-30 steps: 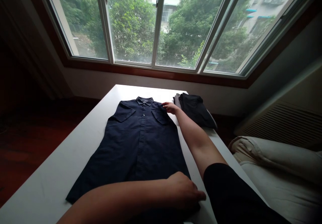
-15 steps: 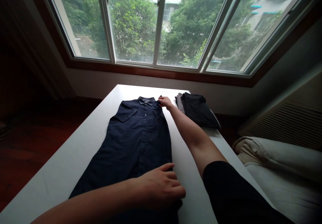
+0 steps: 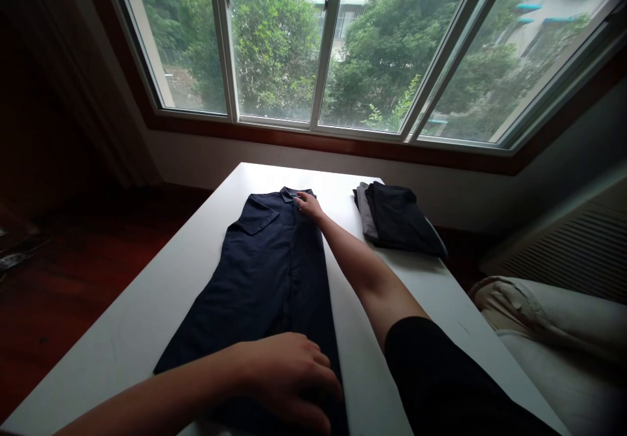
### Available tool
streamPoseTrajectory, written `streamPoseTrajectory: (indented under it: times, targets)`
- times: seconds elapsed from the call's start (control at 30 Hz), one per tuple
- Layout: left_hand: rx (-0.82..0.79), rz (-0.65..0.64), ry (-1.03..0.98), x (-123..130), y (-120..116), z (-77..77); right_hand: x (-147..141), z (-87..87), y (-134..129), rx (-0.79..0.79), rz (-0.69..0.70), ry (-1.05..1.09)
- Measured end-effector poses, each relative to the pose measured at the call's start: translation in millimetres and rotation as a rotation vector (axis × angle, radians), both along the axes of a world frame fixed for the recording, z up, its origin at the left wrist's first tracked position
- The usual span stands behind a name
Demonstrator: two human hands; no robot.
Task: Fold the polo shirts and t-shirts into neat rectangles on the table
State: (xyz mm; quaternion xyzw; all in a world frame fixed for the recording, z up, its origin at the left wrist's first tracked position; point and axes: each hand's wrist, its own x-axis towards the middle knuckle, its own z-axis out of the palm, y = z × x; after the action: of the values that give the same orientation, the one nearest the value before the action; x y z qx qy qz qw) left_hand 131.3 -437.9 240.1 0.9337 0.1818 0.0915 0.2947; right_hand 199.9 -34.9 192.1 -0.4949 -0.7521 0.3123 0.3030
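Note:
A dark navy button-up shirt (image 3: 255, 279) lies front up and lengthwise on a white table (image 3: 147, 318), its collar toward the window. The short sleeve on the left is folded inward over the chest. At the collar, my right hand (image 3: 308, 206) pinches cloth from the shirt's right shoulder side. My left hand (image 3: 294, 377) reaches across the lower part of the shirt with curled fingers gripping its cloth near the right edge. The left fingertips are dim and partly hidden.
Folded dark and grey clothes (image 3: 401, 217) are stacked at the table's far right corner. A rolled pale bedding bundle (image 3: 553, 305) lies beyond the right edge. The window (image 3: 313, 51) stands past the far end, above dark red flooring (image 3: 93, 273).
My right hand has moved left from the shoulder to the collar, drawing the shirt's right side inward. My left hand has also shifted left and lower, its fingers more curled. The view has turned slightly.

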Motion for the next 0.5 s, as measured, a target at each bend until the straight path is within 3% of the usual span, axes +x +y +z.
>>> streamPoseTrajectory:
  times: [0.1, 0.17, 0.33, 0.5]
  targets:
    - [0.096, 0.145, 0.004, 6, 3, -4.0, 2, -10.2, -8, 0.239, -0.104, -0.202]
    - [0.181, 0.21, 0.032, 9, 4, -8.9, 4, -21.0, -16, 0.287, -0.096, -0.333]
    - [0.221, 0.188, 0.118, 14, -1, -26.3, 7, -47.4, -34, 0.232, 0.01, -0.619]
    - [0.173, 0.162, 0.139, 18, -5, -32.0, 7, -47.4, -35, 0.163, 0.004, -0.683]
